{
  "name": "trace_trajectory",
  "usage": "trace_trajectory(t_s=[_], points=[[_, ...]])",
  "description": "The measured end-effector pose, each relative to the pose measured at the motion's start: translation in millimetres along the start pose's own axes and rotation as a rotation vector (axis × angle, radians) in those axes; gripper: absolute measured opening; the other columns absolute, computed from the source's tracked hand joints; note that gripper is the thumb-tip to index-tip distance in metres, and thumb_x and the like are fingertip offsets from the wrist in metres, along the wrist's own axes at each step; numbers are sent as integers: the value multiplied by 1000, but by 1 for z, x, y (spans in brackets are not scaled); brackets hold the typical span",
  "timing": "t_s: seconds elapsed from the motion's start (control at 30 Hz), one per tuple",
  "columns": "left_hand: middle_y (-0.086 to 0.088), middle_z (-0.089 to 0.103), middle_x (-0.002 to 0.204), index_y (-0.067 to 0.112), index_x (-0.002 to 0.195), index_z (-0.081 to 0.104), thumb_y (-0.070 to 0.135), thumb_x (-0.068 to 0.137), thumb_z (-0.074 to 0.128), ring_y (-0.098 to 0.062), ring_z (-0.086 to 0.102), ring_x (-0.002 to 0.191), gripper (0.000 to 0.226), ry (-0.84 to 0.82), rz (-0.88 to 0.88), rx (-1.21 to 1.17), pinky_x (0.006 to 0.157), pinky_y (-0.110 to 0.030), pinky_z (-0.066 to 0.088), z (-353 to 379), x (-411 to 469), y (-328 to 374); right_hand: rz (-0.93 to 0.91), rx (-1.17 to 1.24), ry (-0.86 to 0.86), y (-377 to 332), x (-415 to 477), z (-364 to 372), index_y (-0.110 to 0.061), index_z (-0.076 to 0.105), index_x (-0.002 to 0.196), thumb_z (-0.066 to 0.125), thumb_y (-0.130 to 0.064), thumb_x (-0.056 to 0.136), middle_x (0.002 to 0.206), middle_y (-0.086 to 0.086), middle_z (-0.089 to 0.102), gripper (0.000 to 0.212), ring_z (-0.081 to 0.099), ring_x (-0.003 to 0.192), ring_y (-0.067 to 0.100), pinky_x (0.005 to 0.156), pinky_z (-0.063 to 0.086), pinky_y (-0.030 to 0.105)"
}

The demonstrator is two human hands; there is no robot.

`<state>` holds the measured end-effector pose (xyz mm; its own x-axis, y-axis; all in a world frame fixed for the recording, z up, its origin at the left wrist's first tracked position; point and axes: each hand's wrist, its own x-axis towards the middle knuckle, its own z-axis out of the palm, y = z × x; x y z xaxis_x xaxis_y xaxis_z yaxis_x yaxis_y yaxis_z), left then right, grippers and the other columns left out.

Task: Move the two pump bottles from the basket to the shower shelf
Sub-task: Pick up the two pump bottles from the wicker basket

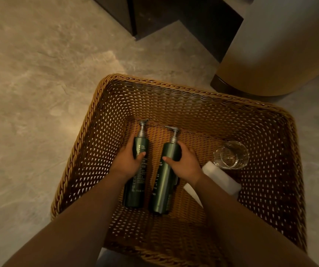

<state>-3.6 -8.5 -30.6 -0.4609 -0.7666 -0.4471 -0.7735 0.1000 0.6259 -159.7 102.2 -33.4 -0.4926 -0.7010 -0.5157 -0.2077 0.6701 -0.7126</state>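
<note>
Partly hidden: the left bottle [138, 170] has its printed label cut by the left hand [129, 160], so only fragments of lettering read; the right bottle [165, 176] shows just the letters "OO".
Hard to make out: the brand text running along the left bottle's lower body is dim and blurred.
Landmark: the wicker basket [174, 89] on the stone floor [39, 83].
Bottles: both lie flat on the basket's woven bottom, side by side with a narrow gap, pump heads towards the basket's far wall.
Left hand: fingers curled around the left bottle's upper body from its outer side, thumb laid over the top; the fingertips go out of sight beneath it.
Right hand [183, 160]: thumb across the right bottle's front, fingers wrapped over its far side just below the pump neck.
Other contents: a clear glass [231, 157] on its side near the basket's right wall, touching a white rolled towel [222, 180] partly covered by the right forearm.
</note>
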Motion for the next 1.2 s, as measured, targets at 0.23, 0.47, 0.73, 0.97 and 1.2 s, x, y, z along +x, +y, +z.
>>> trace_trajectory(t_s=[0.23, 0.47, 0.73, 0.97, 1.2], points=[[-21, 39, 138, 37, 145, 8, 33, 84, 61, -35, 44, 121, 81, 41, 25, 48, 101, -44, 37, 1, -2, 4, -18, 37, 69, 4, -6, 9, -26, 29, 142, 70, -38, 79, 138, 12, 37, 76, 48, 116, 26, 83, 37, 26], [-19, 43, 137, 32, 145, 16, 21, 80, 68, -32, 46, 120, 84, 14, 49, -26, 100, -47, 39, 3, 0, 4, -17, 62, 45, 7, -12, 16, -32, 14, 146, 77, -38, 71, 139, 9, 40, 98, 47, 119, 24, 86, 38, 30], [-15, 41, 140, 32, 145, 16, 20, 82, 65, -30, 43, 123, 81, 25, 28, -100, 102, -47, 37, 0, -1, -2, -43, -104, 14, 9, -8, 0, -31, 6, 149, 73, -30, 76, 140, 13, 38, 99, 43, 123, 29, 96, 40, 38], [-19, 43, 136, 35, 145, 7, 13, 74, 73, -32, 45, 121, 100, -44, 3, -122, 100, -49, 39, 5, -6, 7, -28, -71, 10, 4, -16, 5, -36, 6, 148, 77, -31, 73, 143, 12, 36, 104, 41, 125, 29, 95, 41, 38], [-20, 43, 138, 32, 146, -3, 13, 82, 65, -32, 45, 122, 96, -61, 17, -133, 102, -48, 38, 2, -11, 10, -25, -86, -19, -4, -19, -2, -33, 12, 148, 78, -25, 71, 137, 11, 45, 102, 49, 117, 28, 95, 46, 44]])
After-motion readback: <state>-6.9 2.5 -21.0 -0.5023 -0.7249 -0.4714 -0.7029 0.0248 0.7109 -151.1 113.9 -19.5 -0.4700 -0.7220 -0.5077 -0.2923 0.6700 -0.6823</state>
